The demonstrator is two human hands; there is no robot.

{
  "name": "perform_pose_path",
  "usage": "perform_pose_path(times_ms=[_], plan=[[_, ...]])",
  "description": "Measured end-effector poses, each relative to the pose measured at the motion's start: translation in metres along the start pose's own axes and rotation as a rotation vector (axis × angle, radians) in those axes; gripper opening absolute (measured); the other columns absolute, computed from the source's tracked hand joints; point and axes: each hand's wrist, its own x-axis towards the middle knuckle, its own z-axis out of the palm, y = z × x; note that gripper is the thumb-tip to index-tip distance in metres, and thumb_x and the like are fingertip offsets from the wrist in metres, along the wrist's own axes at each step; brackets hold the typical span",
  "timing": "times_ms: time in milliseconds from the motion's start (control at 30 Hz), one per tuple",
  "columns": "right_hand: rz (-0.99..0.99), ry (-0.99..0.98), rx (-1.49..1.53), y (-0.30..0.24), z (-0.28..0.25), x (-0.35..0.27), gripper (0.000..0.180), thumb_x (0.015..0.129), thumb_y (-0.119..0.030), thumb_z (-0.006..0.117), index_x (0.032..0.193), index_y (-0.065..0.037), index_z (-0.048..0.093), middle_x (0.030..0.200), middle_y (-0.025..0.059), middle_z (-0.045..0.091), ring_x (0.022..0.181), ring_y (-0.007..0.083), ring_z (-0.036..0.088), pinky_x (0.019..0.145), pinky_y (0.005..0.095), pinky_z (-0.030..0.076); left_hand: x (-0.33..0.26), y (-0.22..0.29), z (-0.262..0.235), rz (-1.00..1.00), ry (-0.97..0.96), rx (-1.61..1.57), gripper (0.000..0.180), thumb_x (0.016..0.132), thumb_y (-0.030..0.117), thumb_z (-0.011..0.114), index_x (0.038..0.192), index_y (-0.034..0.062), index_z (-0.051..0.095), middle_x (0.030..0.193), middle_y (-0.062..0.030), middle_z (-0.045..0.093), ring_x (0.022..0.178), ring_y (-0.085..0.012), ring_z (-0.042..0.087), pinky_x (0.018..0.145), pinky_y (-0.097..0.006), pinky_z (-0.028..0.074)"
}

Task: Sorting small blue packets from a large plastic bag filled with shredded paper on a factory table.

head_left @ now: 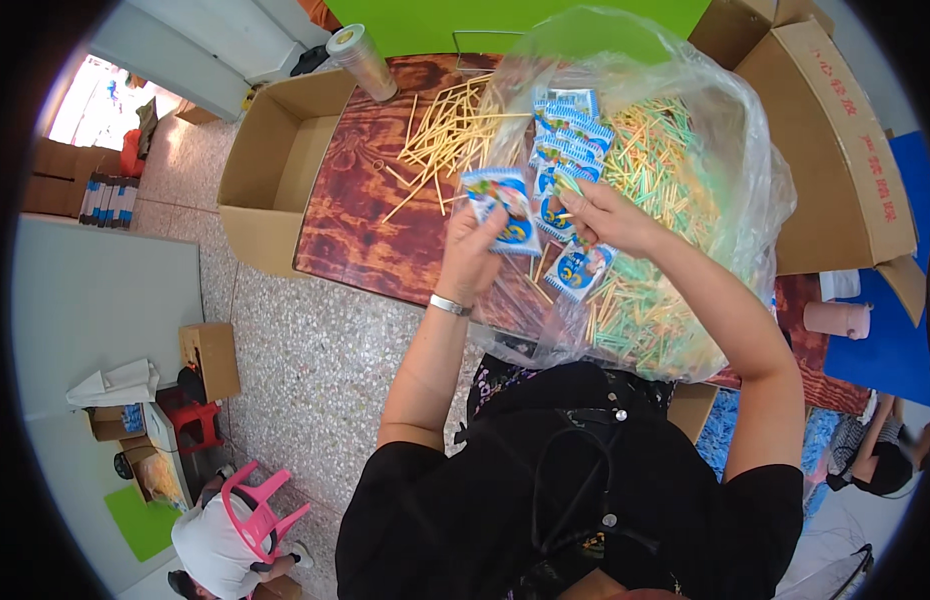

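My left hand (469, 255) grips a blue-and-white packet (507, 208), its thumb laid across the front. Just to its right, my right hand (607, 218) is closed with fingertips pinched around a few thin pale sticks (567, 184), mostly hidden by the fingers. Beneath and beyond this hand, several matching packets (575, 133) overlap in a row. Another packet (580, 268) lies closer to me. A large heap of thin green, orange and yellow sticks (653, 150) spreads on a clear plastic bag (750, 130) to the right.
Longer tan sticks (450, 130) lie loose on the red-brown table (360, 225). An open carton (275, 150) adjoins its left end, near a clear canister (363, 62). At right stand a big carton (820, 150) and a pink cup (837, 319). Another person (217, 545) sits lower left.
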Motion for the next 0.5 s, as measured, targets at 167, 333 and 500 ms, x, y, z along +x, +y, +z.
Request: perform_pose_path(times_ms=[167,333,500], plan=[[-0.304,-0.169,-0.814,0.018,0.012,0.033,0.045,0.087,-0.044,0.061,0.102,-0.003,0.052,0.082,0.0231,0.064,0.082,0.0413,0.062,0.065,0.0468,0.048,-0.001,0.006,-0.027,0.052,0.134,0.035,0.019,0.094,0.014,0.058,0.108,0.0017,0.061,0.100,-0.0054,0.067,0.086,-0.0126,0.065,0.075,-0.028,0.054],[-0.327,-0.451,-1.179,0.025,0.025,0.047,0.057,0.077,-0.049,0.069,0.100,-0.001,0.050,0.082,0.0181,0.064,0.074,0.0377,0.065,0.064,0.0459,0.051,-0.019,-0.025,-0.043,-0.179,0.197,0.048,0.022,0.094,0.015,0.058,0.112,0.0025,0.060,0.105,-0.0039,0.066,0.090,-0.0111,0.064,0.077,-0.027,0.053],[-0.579,-0.504,-1.479,0.030,0.028,0.055,0.023,0.083,-0.023,0.058,0.088,-0.001,0.051,0.068,0.0147,0.063,0.067,0.0308,0.067,0.053,0.0413,0.051,-0.025,-0.033,-0.060,-0.199,0.221,0.063,0.022,0.095,0.015,0.057,0.113,0.0026,0.060,0.104,-0.0032,0.066,0.089,-0.0103,0.064,0.076,-0.026,0.053]])
